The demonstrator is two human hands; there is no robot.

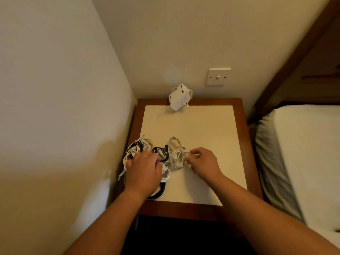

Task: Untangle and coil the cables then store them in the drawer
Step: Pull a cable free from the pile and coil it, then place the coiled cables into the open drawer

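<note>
The left hand (pixel 145 170) covered the 5 o'clock part of the tangled heap of white and black cables (pixel 139 146). Its fingertips were buried among the strands, so its grip could not be read. A black cable loop (pixel 158 194) showed only partly beneath the wrist. The right hand (pixel 202 161) pinched a strand of the small white cable coil (pixel 176 159), the plug there too small to tell. Below the brown wooden bedside table (pixel 184 210), at 6 o'clock, all lay in darkness. The white-sheeted bed (pixel 303 144) was cut off at 3 o'clock.

The coiled cables (pixel 176 158) at the near left are white and black, the worktop (pixel 202 129) is cream with a reddish-brown wooden border, and the far adapter block (pixel 179 97), wall switch (pixel 218 76) and bed sheet (pixel 303 144) are white.
</note>
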